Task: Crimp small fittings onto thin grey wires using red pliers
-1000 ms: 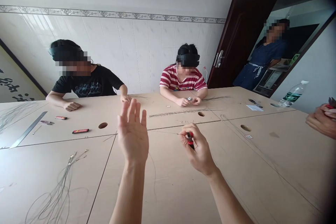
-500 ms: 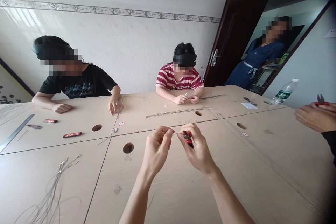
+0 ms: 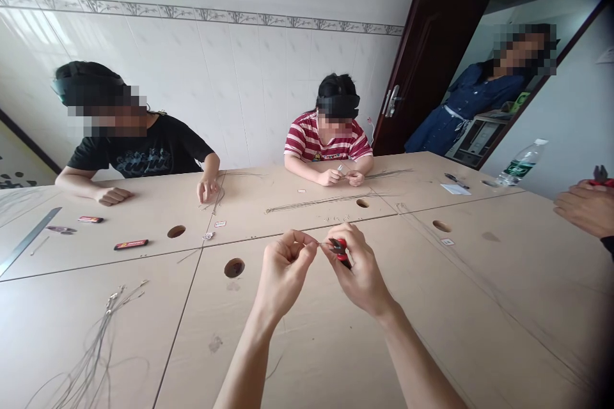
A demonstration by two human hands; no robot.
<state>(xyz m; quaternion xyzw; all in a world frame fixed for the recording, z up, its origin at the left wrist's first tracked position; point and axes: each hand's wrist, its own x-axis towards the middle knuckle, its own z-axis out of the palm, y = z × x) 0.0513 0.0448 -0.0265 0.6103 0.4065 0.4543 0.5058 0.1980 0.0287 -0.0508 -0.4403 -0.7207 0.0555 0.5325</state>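
My left hand [image 3: 286,275] is closed in a pinch on a thin wire [image 3: 323,243], of which only a short length shows between my hands. My right hand [image 3: 361,271] wraps round small pliers [image 3: 341,252] with red handles and dark jaws. Its thumb and forefinger meet at the wire's other end, close to my left fingertips. The pliers' jaws point left and lie beside the wire; I cannot tell whether they touch it. Both hands are raised over the tabletop [image 3: 307,358].
A bundle of thin wires [image 3: 103,332] lies at left front; more wires [image 3: 316,203] lie across the table. Round holes [image 3: 235,268] pierce the top. Red-black boxes [image 3: 131,245], a steel ruler [image 3: 31,239] and a water bottle [image 3: 522,163] lie around. Two people sit opposite; another hand [image 3: 585,208] holds pliers.
My fingertips have come slightly closer together, and less wire shows between them. The co-worker's hand at the right has shifted right in view. The person in the doorway leans further right.
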